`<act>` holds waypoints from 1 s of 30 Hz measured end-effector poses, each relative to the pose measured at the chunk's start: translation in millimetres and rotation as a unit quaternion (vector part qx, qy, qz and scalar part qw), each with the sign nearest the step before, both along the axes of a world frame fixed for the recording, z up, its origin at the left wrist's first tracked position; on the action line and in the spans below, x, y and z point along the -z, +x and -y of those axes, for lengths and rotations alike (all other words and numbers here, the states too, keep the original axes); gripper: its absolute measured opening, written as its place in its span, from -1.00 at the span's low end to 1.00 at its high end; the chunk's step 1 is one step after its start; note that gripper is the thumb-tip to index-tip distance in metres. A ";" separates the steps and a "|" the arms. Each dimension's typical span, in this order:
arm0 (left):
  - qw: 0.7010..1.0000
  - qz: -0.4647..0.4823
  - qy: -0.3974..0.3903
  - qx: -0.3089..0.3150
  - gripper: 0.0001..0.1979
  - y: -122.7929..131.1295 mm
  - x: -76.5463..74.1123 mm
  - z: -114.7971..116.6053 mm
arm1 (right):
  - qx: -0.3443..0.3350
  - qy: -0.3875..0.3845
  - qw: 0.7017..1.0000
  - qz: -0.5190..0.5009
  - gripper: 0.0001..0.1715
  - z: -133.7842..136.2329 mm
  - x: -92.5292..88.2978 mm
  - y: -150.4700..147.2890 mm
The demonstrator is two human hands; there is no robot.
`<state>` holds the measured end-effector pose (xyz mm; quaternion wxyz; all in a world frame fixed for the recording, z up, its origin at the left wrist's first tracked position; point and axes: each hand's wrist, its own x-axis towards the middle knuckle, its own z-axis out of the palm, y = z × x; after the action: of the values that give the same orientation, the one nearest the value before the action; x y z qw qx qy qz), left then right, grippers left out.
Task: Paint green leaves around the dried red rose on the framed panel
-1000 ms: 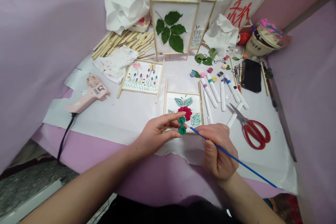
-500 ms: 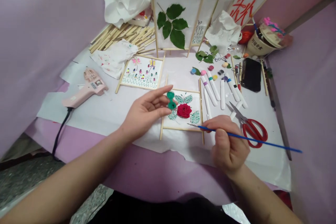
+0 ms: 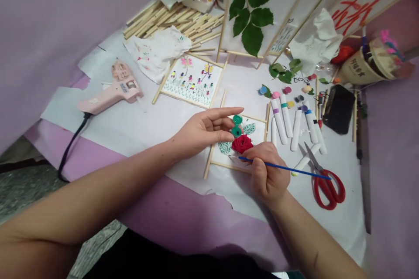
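My left hand [image 3: 204,130] pinches a small open green paint pot [image 3: 236,130] between thumb and fingers, above the framed picture's left side. In my right hand [image 3: 269,170] is a thin blue paintbrush [image 3: 294,169], its tip pointing left over the lower part of the picture. That picture [image 3: 258,139] has a wooden stick frame, a red rose [image 3: 242,144] in the middle and green patterned leaf shapes around it. Part of it is hidden by both hands.
Red-handled scissors [image 3: 329,187] and white markers [image 3: 296,130] lie at the right. At the left is a pink glue gun [image 3: 113,91]. Behind stand a second framed picture [image 3: 193,80], wooden sticks [image 3: 176,19] and a tall leaf panel [image 3: 252,13].
The view has shifted, so the table's things appear moved. My right hand with the brush is now closer to the rose and my left hand, its brush tip lower left of the flower.
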<state>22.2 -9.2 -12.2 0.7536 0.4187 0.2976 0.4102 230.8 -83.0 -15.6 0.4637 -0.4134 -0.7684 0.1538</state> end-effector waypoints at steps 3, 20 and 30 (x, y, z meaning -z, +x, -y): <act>1.000 0.008 -0.004 0.001 -0.46 -0.1 -0.4 -1.0 | -0.005 -0.003 1.000 0.001 -0.79 0.2 1.1 0.6; 1.000 0.002 0.015 -0.010 -0.46 1.7 -2.8 -1.0 | -0.008 -0.015 1.000 0.003 -0.82 0.1 2.3 1.3; 1.000 -0.001 0.016 -0.007 -0.46 1.9 -3.0 -1.0 | -0.001 0.005 1.000 -0.004 -0.81 0.4 5.4 0.2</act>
<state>24.1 -8.2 -9.2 0.7438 0.4290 0.2947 0.4194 231.0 -83.4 -21.0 0.4686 -0.4101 -0.7676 0.1520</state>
